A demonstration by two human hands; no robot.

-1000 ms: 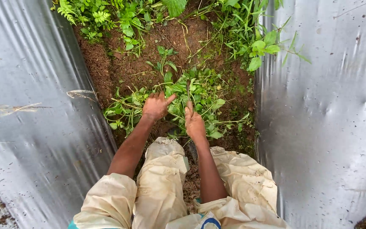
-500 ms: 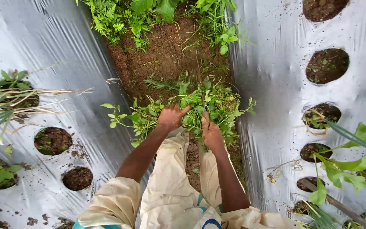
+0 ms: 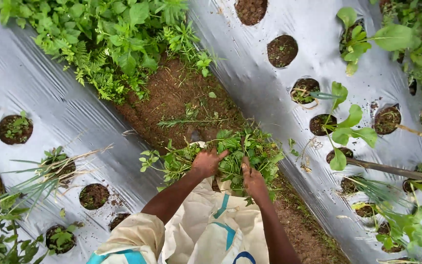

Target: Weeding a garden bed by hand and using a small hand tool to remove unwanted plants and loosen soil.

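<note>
Left hand (image 3: 207, 162) lies palm down, fingers spread, pressed on a heap of pulled green weeds (image 3: 230, 156); right hand (image 3: 253, 179) sits just beside it, fingers curled into the same heap, though whether it truly grips stems cannot be told, the leaves covering the fingertips. The heap rests on the mouth of a cream sack (image 3: 211, 225) with blue trim, in the bare soil furrow (image 3: 172, 98) between two sheets of silver plastic mulch (image 3: 64, 112). Against half a second ago both hands keep the same hold on the heap; the view has swung, so more of the right sheet shows, with its round planting holes (image 3: 282, 50) and a leafy seedling (image 3: 348, 124). A dense weed patch (image 3: 108, 39) fills the far end of the furrow. A brown stick (image 3: 396, 170) lies across the right sheet. The sack's lower part and both elbows are cut off at the bottom edge.
</note>
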